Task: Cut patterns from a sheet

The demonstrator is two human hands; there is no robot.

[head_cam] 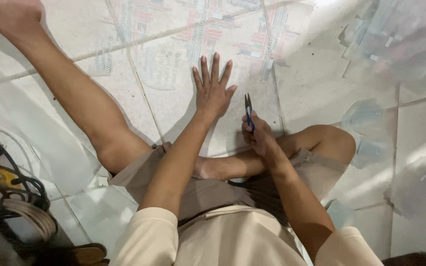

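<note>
While the person sits on the tiled floor (321, 74), open tile lies beyond the clear printed plastic sheet (173, 64) on its far side; more clear sheets (400, 44) pile to its right, coiled cables (11, 192) near-left. Left hand (213, 88) lies flat on the sheet, fingers spread, arm straight, gripping nothing. Right hand (256, 134), just right of the sheet's near edge, is clenched round small blue-handled snips (248, 109), blades pointing away, wrist above the folded leg.
</note>
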